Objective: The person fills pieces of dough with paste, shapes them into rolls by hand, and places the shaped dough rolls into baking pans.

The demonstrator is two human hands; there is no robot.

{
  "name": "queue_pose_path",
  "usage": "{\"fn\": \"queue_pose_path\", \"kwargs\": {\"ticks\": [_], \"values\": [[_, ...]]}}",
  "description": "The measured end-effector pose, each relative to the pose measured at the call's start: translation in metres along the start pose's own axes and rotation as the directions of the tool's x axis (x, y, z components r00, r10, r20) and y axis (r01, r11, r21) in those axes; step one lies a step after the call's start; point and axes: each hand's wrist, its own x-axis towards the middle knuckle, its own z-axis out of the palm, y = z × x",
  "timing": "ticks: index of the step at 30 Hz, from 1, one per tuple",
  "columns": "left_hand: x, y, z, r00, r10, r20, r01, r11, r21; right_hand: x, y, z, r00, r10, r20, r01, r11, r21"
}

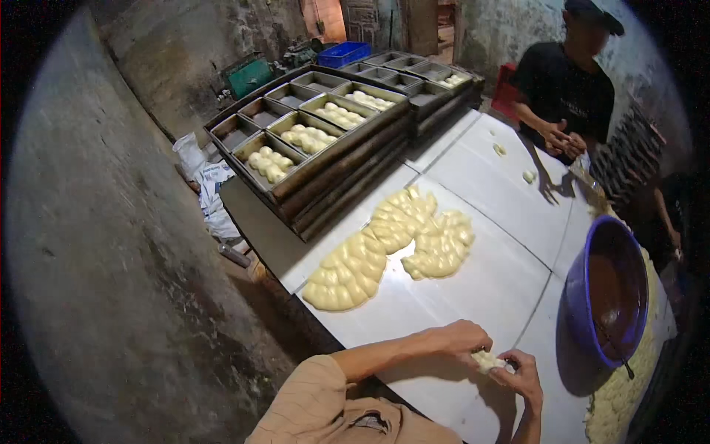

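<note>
Near the front edge of the white tiled table (503,222), my left hand (462,339) grips the left end of a small piece of pale dough (488,361). My right hand (518,377) pinches that piece at its other end, thumb and fingers curled round it. Ahead of my hands lies a large, irregular group of shaped yellowish dough pieces (347,274), pressed against one another. To the right of my hands stands a purple bowl (580,296) with brown contents and a dark handle sticking out.
Stacked metal pans (333,177), several holding dough balls, fill the table's back left. A co-worker (566,96) stands across the table, hands together. Flattened dough (614,407) lies along the right edge, small bits (529,176) at the back. A concrete wall (111,259) is at left.
</note>
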Motion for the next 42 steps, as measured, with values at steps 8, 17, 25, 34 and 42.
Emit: {"fn": "queue_pose_path", "kwargs": {"ticks": [8,17,25,34,42], "values": [[-0.183,-0.006,-0.230,0.978,0.077,-0.193,0.003,0.923,0.384,0.131,-0.222,0.092,0.919,-0.347,-0.187,0.359,0.933,0.035],[-0.430,-0.054,-0.501,0.861,-0.218,-0.460,0.417,0.821,0.391,0.330,-0.510,0.238,0.778,-0.626,-0.055,0.624,0.780,-0.049],[-0.514,-0.224,-0.549,0.841,-0.456,-0.292,0.541,0.735,0.409,0.466,-0.543,0.359,0.655,-0.652,0.381,0.745,0.477,-0.466],[-0.512,-0.219,-0.548,0.837,-0.483,-0.259,0.547,0.709,0.445,0.456,-0.558,0.337,0.710,-0.528,0.466,0.704,0.500,-0.505],[-0.521,-0.210,-0.548,0.752,-0.290,-0.592,0.605,0.661,0.444,0.467,-0.571,0.338,0.731,-0.600,0.324,0.649,0.467,-0.601]]}}
